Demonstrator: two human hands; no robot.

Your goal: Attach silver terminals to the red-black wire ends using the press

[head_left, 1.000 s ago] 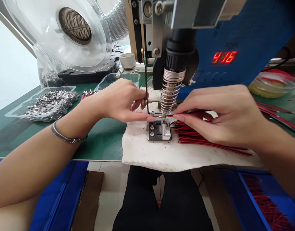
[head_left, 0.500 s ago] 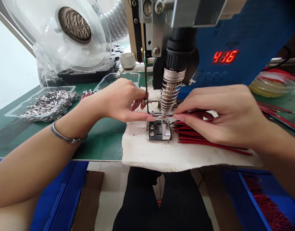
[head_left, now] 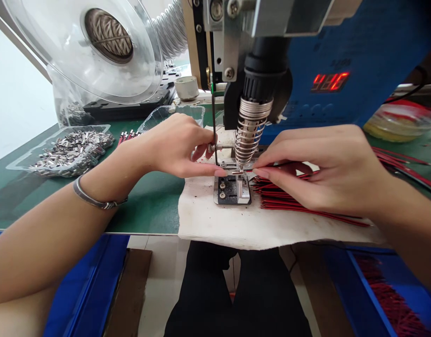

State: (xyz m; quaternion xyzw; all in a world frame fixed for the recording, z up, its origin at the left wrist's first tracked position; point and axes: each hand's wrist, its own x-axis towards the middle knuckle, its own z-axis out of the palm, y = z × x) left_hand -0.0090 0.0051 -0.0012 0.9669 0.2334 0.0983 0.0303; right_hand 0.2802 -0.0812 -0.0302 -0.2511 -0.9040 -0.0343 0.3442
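Observation:
My right hand [head_left: 317,168] pinches a thin red wire [head_left: 249,170] between thumb and forefinger, from the right of the soldering iron. The wire's end meets a small metal connector [head_left: 238,172] above the small black fixture [head_left: 233,189]. The soldering iron [head_left: 254,121], with a coil spring round its lower part, points down with its tip at that connector. My left hand [head_left: 180,147] is at the left side, thumb stretched out to the connector's left end. Its other fingers bend apart from the thumb, partly hidden behind the upright rod.
Several red and black wires [head_left: 289,199] lie on the white cloth [head_left: 215,227]. A clear tray [head_left: 18,161] of metal connectors stands left, below a transparent reel [head_left: 61,56]. The blue machine [head_left: 359,56] with a red display rises behind. A blue bin [head_left: 373,304] of wires is below right.
Both hands keep almost the same place. The soldering iron shows only a very slight shift, and the camera view has moved a little.

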